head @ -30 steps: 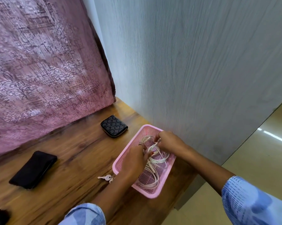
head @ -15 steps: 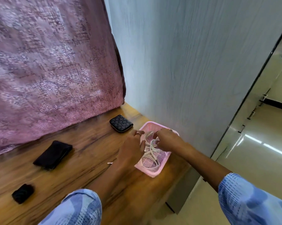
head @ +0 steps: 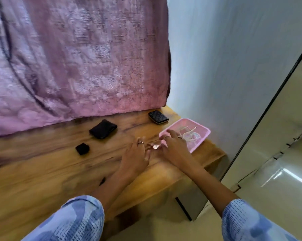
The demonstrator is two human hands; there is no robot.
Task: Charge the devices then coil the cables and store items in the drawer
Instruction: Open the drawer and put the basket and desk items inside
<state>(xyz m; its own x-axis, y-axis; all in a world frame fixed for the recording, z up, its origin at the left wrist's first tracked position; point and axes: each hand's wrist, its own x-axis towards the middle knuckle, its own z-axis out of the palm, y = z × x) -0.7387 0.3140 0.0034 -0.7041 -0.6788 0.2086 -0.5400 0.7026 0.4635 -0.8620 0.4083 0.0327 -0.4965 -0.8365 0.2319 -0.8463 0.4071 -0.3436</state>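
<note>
A pink mesh basket (head: 207,132) sits at the right end of the wooden tabletop (head: 51,174), holding a tangle of white cables (head: 190,135). My left hand (head: 134,158) lies low over the wood just left of the basket, fingers stretched forward. My right hand (head: 175,147) hovers at the basket's near-left corner with fingers spread. A small set of keys (head: 155,146) lies between the two hands, at my fingertips; motion blur hides whether either hand touches it. Neither hand holds a cable.
A black wallet (head: 103,129), a small black item (head: 82,148) and a dark patterned pouch (head: 158,117) lie on the table further back. A purple curtain (head: 77,58) hangs behind, a pale wall (head: 225,66) stands on the right. The table's right edge drops to a glossy floor.
Both hands have let go of the cables and left the basket, moving left and toward me to the keys. The view has pulled back and swung left.
</note>
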